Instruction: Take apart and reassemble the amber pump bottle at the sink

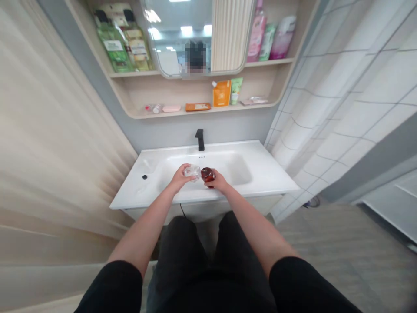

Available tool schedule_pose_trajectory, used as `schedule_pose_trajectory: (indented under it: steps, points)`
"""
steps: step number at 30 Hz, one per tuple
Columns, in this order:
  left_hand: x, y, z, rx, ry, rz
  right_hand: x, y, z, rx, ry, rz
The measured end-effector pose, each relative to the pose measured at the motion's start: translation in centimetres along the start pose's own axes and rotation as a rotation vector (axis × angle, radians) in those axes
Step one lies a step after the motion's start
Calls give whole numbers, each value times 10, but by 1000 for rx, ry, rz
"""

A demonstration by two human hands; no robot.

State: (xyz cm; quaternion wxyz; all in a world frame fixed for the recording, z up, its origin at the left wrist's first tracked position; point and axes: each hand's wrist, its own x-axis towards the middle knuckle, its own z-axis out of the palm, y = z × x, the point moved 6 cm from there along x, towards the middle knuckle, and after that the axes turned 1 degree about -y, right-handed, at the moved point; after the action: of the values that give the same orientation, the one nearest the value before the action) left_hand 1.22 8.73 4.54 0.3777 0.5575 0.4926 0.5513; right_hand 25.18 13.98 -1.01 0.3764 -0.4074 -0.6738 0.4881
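Observation:
Over the white sink basin (239, 169), my left hand (179, 178) is closed around a clear, see-through piece (193, 172) that looks like a small cup or cap; its exact kind is too small to tell. My right hand (220, 181) grips a dark reddish-brown bottle (207, 174) just to the right of it. The two held things are side by side, very close together, and I cannot tell whether they touch. Behind them stands the black faucet (200, 140).
A wooden shelf unit (182, 114) with a mirror (179, 39) hangs above. It holds green bottles (115, 48), pink bottles (256, 34), an orange pouch (222, 93) and a green tube (236, 91). A beige curtain (58, 130) hangs at left; a white tiled wall (342, 100) is at right.

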Motion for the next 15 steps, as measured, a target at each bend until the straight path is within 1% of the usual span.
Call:
schedule_pose_trajectory:
  steps: [6, 15]
  points:
    - [8, 9, 0, 104, -24, 2, 1, 1, -1, -38, 0, 15]
    - [16, 23, -4, 232, -66, 18, 4, 5, 0, -84, 33, -9]
